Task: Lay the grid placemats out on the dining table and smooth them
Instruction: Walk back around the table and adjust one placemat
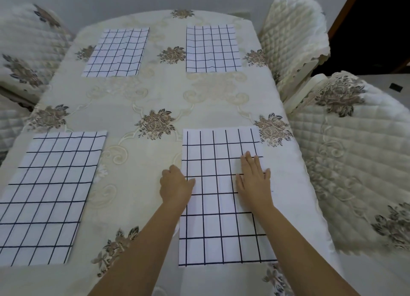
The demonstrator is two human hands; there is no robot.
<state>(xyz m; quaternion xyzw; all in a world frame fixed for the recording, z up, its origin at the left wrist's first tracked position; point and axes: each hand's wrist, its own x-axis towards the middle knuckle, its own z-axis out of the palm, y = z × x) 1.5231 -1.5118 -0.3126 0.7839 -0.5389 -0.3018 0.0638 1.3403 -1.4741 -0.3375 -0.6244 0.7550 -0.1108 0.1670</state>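
Note:
Several white placemats with dark grid lines lie flat on the dining table, which wears a cream floral tablecloth. The near right placemat is under both hands. My right hand rests flat on its right half, fingers spread. My left hand sits at its left edge with fingers curled under; whether they pinch the edge is hidden. The near left placemat, far left placemat and far right placemat lie untouched; the far left one shows slight wrinkles.
Quilted cream chairs flank the table: two on the right and one at far left. A grey wall stands behind the table. A dark doorway opens at upper right.

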